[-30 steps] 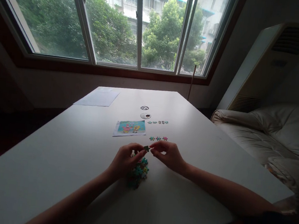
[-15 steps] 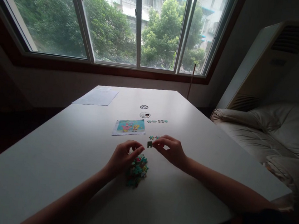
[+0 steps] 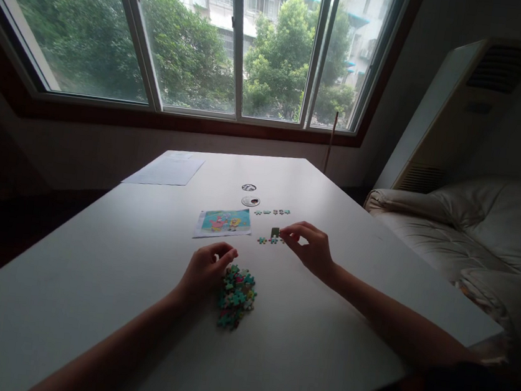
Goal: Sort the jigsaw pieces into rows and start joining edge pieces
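Observation:
Pinched in the fingers of my right hand is a dark puzzle piece, held just above a short row of loose puzzle pieces. My left hand is closed at the left edge of a pile of puzzle pieces, thumb against the curled fingers. Whether anything sits between those fingers is hidden. A printed cartoon picture lies on the table beyond my left hand. Farther back is a second row of puzzle pieces.
Two round flat discs lie beyond the picture on the white table. Sheets of paper rest at the far left corner. A pale sofa stands along the right side, and a window is ahead.
My right hand has moved away from me with the dark piece, from the near side of the short row to its far side. My left hand has drawn slightly left.

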Action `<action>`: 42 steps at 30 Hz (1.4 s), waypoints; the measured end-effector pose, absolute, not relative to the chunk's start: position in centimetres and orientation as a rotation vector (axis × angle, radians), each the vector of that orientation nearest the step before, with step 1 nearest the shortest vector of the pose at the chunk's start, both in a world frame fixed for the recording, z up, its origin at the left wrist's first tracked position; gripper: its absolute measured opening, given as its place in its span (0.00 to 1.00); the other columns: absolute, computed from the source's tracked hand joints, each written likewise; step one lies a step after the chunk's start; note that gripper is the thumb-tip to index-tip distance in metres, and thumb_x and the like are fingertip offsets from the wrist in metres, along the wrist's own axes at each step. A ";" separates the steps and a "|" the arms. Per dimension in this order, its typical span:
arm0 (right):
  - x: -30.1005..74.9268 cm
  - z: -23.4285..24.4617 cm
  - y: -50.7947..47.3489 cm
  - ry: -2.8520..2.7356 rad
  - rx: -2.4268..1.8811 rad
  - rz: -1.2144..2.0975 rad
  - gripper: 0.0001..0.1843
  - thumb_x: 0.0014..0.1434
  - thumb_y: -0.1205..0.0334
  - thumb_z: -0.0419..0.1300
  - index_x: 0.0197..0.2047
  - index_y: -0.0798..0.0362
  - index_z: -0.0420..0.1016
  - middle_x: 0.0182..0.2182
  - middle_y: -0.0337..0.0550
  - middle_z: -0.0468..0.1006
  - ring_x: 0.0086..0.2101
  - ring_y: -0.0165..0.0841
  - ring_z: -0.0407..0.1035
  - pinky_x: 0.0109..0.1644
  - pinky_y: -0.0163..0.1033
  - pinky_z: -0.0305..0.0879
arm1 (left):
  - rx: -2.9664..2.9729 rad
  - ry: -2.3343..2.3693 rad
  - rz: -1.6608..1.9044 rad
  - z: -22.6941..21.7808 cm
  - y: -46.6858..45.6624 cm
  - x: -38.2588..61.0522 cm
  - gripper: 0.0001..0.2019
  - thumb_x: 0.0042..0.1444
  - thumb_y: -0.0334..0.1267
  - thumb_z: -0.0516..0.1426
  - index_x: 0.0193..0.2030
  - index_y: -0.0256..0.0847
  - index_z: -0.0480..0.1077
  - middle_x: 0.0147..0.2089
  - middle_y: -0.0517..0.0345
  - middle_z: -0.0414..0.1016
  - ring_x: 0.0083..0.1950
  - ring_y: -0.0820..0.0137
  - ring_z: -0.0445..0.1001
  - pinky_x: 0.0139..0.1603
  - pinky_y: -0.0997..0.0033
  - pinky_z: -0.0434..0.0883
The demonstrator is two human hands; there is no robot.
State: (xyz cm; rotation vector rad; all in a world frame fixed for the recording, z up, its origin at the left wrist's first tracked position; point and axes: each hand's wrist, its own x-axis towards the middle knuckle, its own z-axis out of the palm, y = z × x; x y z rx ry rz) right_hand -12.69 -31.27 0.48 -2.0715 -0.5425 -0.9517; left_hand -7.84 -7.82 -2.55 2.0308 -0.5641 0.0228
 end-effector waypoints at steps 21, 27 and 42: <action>-12.7 0.5 -31.2 -0.514 -2.111 -0.952 0.05 0.53 0.63 0.59 0.32 0.54 0.74 0.26 0.40 0.73 0.24 0.24 0.66 0.28 0.30 0.65 | 2.034 -0.560 0.027 -2.6 -7.7 -8.0 0.14 0.50 0.46 0.53 0.28 0.36 0.71 0.25 0.58 0.72 0.23 0.72 0.65 0.23 0.76 0.61; -12.8 0.6 -31.2 -0.532 -2.134 -0.940 0.05 0.53 0.63 0.58 0.32 0.54 0.74 0.26 0.41 0.74 0.24 0.25 0.66 0.27 0.30 0.65 | 2.014 -0.551 0.021 -2.6 -7.8 -8.0 0.14 0.50 0.46 0.53 0.28 0.36 0.71 0.24 0.59 0.71 0.22 0.74 0.64 0.22 0.77 0.60; -3.7 0.0 -40.3 -0.253 -2.731 -0.533 0.06 0.52 0.63 0.58 0.32 0.55 0.75 0.30 0.41 0.76 0.26 0.26 0.68 0.34 0.31 0.63 | 2.028 -0.527 0.024 -2.5 -7.5 -7.6 0.14 0.50 0.46 0.53 0.28 0.36 0.71 0.23 0.60 0.70 0.21 0.74 0.63 0.22 0.77 0.60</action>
